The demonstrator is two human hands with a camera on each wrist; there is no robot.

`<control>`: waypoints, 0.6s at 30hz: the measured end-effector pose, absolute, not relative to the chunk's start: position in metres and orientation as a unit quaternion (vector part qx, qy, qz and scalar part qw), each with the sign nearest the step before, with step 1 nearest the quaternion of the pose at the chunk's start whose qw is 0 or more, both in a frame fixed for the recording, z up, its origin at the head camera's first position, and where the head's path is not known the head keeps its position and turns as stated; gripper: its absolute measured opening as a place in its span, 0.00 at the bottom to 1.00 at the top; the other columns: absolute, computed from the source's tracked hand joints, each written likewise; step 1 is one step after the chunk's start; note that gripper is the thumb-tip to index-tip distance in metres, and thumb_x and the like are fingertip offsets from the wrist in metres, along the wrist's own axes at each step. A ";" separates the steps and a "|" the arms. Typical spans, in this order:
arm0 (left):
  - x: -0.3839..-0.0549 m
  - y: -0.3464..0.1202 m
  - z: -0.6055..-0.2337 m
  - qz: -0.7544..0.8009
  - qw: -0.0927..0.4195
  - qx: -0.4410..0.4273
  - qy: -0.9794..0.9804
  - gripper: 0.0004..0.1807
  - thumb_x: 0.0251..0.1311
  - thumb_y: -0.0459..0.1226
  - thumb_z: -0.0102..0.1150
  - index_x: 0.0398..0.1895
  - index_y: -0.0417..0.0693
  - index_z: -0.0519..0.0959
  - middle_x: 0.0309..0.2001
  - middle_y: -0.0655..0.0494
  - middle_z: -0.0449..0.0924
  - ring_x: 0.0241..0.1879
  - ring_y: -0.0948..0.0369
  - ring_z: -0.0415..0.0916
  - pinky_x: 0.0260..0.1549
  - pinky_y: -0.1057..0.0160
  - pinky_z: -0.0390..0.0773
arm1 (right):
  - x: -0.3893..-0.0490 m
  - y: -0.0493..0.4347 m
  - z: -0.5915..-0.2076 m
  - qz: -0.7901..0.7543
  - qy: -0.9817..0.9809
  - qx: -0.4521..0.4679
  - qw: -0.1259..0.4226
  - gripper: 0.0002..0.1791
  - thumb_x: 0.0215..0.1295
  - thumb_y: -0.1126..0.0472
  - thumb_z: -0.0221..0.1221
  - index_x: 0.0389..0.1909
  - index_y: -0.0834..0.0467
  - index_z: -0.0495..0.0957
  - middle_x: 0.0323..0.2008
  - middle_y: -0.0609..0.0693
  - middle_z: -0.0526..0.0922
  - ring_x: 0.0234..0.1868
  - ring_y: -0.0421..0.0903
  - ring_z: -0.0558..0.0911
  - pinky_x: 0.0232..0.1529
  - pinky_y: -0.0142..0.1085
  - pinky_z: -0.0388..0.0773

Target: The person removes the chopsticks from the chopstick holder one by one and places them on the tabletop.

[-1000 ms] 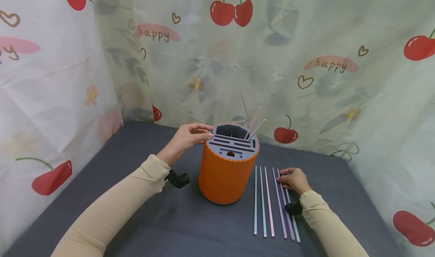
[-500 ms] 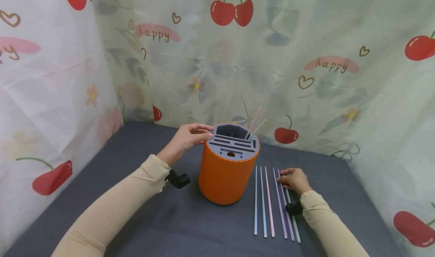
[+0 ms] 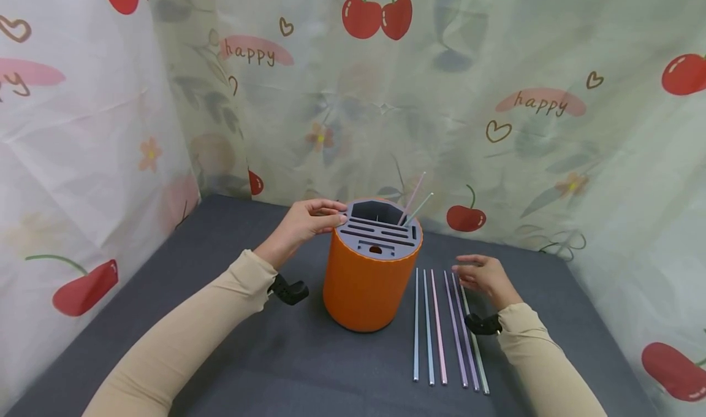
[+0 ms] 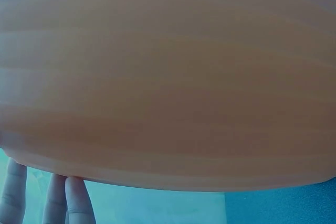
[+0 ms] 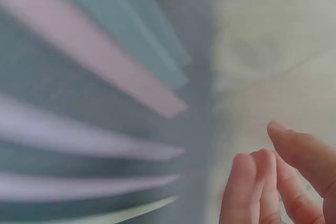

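Observation:
An orange round knife block [image 3: 361,288] with a grey slotted top stands mid-table. My left hand [image 3: 303,224] holds its left rim, thumb and forefinger on the top; in the left wrist view fingertips [image 4: 77,192] touch the orange wall. A pink chopstick [image 3: 413,190] and a pale green chopstick [image 3: 421,205] lean upright in the block's large compartment. Several pastel chopsticks [image 3: 439,337] lie side by side to its right. Just above their far ends hovers my right hand [image 3: 488,277], holding nothing; in the right wrist view the thumb [image 5: 302,148] is apart from the fingers.
A dark grey cloth [image 3: 254,362] covers the table. Behind it and at both sides hang pale curtains [image 3: 342,110] printed with cherries. Black camera mounts sit on the left wrist [image 3: 289,291] and right wrist [image 3: 482,324].
My right hand has lifted off the chopsticks' far ends and shifted slightly up and right, its fingers loosened. The chopsticks still lie in place. My left hand stays on the knife block's rim.

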State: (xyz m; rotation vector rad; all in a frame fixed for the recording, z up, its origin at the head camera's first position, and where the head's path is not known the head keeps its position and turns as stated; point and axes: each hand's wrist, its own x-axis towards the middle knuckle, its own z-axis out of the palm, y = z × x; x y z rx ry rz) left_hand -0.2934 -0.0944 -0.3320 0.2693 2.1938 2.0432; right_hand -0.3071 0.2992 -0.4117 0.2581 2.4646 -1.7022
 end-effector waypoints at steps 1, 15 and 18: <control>-0.294 -0.094 -0.332 0.676 0.065 0.090 0.729 0.19 0.48 0.44 0.69 0.45 0.51 0.81 0.46 0.51 0.78 0.46 0.56 0.75 0.51 0.54 0.73 | -0.307 0.297 -0.402 -0.579 0.810 0.065 0.061 0.28 0.60 0.63 0.61 0.59 0.69 0.66 0.33 0.45 0.83 0.31 0.38 0.82 0.38 0.35 0.80; -0.293 -0.095 -0.329 0.671 0.072 0.090 0.733 0.21 0.50 0.43 0.68 0.49 0.49 0.80 0.49 0.51 0.77 0.48 0.56 0.74 0.50 0.56 0.74 | -0.271 0.215 -0.301 -0.783 0.595 -0.181 0.002 0.16 0.61 0.75 0.55 0.50 0.64 0.74 0.39 0.52 0.78 0.42 0.45 0.81 0.48 0.36 0.75; -0.293 -0.095 -0.330 0.669 0.071 0.090 0.734 0.21 0.50 0.44 0.68 0.49 0.50 0.80 0.48 0.51 0.77 0.48 0.56 0.74 0.50 0.56 0.74 | -0.269 0.203 -0.301 -0.769 0.608 -0.197 -0.006 0.16 0.60 0.77 0.55 0.47 0.60 0.75 0.39 0.50 0.78 0.42 0.44 0.81 0.49 0.36 0.75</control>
